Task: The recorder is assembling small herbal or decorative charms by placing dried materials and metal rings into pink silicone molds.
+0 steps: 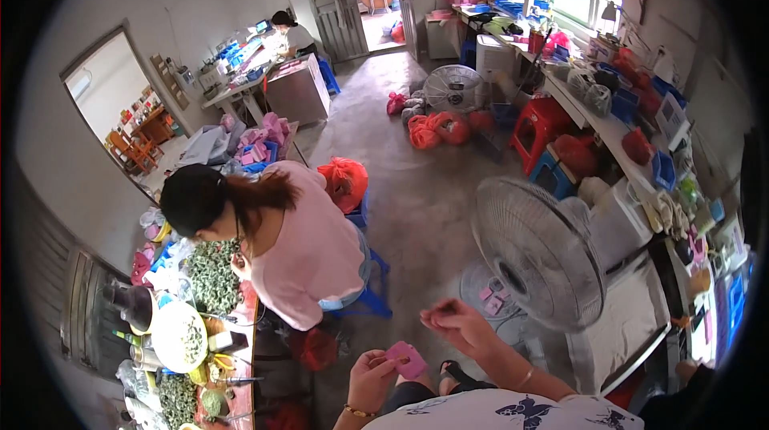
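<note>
My left hand (370,380) is closed on the edge of a flat pink piece (411,359), roughly square, with a notch or hole near its middle. It is held out above my lap, at the lower middle of the view. To the right and a little higher, my right hand (465,327) hangs in the air, apart from the pink piece. Its thumb and fingers are drawn together; whatever may be between them is too small to make out. On the floor beyond it, a clear plastic bag (490,294) holds similar pink pieces.
A large standing fan (538,254) is close on my right. To my left, a person in a pink top (304,242) sits on a blue stool (372,302) at a worktable heaped with small green pieces (215,276). Red bags (439,130) and a red stool (538,130) stand farther off.
</note>
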{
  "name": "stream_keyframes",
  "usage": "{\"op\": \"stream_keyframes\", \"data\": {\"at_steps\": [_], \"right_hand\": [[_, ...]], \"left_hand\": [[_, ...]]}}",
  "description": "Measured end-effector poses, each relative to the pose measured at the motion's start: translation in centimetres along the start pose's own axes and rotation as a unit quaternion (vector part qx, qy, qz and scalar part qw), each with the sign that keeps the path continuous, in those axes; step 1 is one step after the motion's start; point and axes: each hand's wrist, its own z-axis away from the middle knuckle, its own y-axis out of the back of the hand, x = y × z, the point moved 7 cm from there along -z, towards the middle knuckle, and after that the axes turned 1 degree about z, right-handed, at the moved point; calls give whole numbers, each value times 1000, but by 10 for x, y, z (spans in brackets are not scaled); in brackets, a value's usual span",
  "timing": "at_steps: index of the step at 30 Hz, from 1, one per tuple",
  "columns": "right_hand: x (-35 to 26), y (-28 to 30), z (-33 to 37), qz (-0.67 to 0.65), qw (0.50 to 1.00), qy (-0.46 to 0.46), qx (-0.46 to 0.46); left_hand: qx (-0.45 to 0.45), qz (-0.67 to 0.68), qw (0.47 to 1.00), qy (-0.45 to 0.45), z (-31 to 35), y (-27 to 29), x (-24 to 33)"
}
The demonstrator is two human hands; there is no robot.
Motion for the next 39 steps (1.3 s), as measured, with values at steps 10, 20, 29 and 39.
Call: {"op": "stream_keyframes", "data": {"at_steps": [10, 20, 29, 39], "right_hand": [[-154, -90, -299, 7, 990, 114, -78], [-323, -36, -492, -13, 960, 253, 122], [-355, 73, -683, 17, 945, 140, 295], [-388, -84, -920, 30, 990, -9, 139]], "left_hand": [[21, 1, 1000, 12, -226, -45, 106], [20, -285, 958, -29, -418, -99, 252], [141, -95, 985, 17, -607, -105, 333], [90, -7, 994, -63, -812, -163, 486]]}}
